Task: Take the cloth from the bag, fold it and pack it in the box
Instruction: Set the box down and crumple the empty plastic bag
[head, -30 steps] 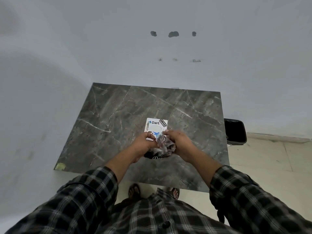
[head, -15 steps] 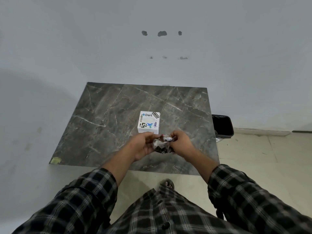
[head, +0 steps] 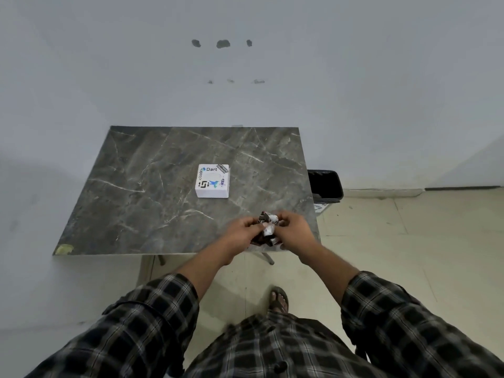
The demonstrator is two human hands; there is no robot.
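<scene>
A small white box (head: 213,181) with stickers on its closed lid lies near the middle of the dark marble table (head: 152,192). My left hand (head: 242,230) and my right hand (head: 293,231) meet over the table's near right corner. Both grip a crumpled dark-and-white bag (head: 268,223) bunched between the fingers. Much of the bag is hidden by my hands, and I cannot tell whether any cloth shows.
A black bin (head: 326,185) stands on the tiled floor right of the table, against the grey wall. A yellowish patch (head: 63,249) marks the table's near left corner. My sandalled foot (head: 278,300) is below the table edge.
Both hands have pulled the bag away from the box, toward me and to the right. The box now lies fully uncovered, and the camera has drawn back from the table.
</scene>
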